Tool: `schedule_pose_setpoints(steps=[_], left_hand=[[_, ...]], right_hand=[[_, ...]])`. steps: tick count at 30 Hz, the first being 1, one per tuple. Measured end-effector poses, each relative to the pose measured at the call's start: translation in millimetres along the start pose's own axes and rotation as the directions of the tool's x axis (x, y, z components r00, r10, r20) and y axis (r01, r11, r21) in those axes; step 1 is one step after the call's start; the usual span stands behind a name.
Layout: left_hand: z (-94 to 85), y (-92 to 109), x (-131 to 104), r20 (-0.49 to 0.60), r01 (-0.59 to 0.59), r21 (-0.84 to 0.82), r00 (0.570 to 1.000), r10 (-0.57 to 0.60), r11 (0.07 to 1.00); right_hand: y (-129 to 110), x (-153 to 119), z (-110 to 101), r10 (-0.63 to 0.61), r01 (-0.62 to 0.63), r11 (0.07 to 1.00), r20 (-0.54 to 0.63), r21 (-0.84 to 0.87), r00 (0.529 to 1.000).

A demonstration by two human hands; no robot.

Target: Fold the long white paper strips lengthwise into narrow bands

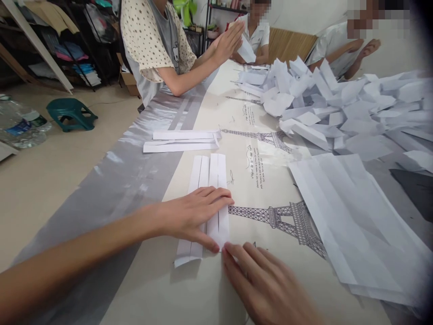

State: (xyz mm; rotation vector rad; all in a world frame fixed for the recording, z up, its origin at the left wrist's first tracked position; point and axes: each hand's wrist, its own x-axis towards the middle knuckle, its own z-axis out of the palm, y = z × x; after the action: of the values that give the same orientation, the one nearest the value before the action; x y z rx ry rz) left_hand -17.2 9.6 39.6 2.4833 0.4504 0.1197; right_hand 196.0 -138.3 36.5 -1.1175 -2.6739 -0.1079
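Note:
Two long folded white paper strips lie side by side before me on the table. My left hand [199,212] rests across them, fingers spread, pressing on the right strip [218,171]; its thumb lies near that strip's bottom end. The left strip [198,174] passes partly under the same hand, its near end lifting slightly. My right hand [259,275] pinches the bottom corner of the right strip between thumb and index finger. Farther off, more folded strips [182,141] lie crosswise.
A large heap of folded papers [338,104] covers the far right. Flat paper sheets [355,221] lie at the right on the printed tablecloth [152,289]. Three people sit around the table; one presses paper between both hands. A green stool [71,113] stands on the floor.

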Motion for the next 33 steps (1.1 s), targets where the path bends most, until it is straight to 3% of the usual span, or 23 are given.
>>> schedule_pose_setpoints(steps=[4,11,15,18,21,28,33], left_hand=[[-0.1,1,0,0.003,0.011,-0.009,1.0,-0.011,1.0],[-4.2,4,-1,0.04,0.013,0.053,0.999,-0.016,0.999],[-5.1,6,-1,0.071,0.044,0.055,0.996,-0.048,0.997],[-4.4,5,-1,0.051,0.024,0.037,0.998,-0.026,0.999],[-4.7,4,-1,0.053,0.024,0.034,0.998,-0.025,0.999],[-1.2,4,-3,0.056,0.042,0.057,0.997,-0.045,0.997],[4.4,8,-1,0.037,0.047,0.086,0.998,-0.05,0.995]], right_hand=[[-11,-9,3,-0.03,0.029,0.988,-0.003,-0.151,1.0],[-19,-9,9,-0.019,0.014,0.977,-0.02,-0.214,1.0],[1,2,-1,0.0,-0.001,0.999,-0.022,-0.043,1.0],[29,10,-14,0.026,-0.067,0.962,0.154,0.263,0.988],[52,14,-22,-0.054,-0.03,0.918,0.2,0.396,0.978],[49,15,-14,-0.14,0.085,0.947,0.158,0.311,0.978],[46,13,-13,-0.102,0.055,0.945,0.131,0.323,0.986]])
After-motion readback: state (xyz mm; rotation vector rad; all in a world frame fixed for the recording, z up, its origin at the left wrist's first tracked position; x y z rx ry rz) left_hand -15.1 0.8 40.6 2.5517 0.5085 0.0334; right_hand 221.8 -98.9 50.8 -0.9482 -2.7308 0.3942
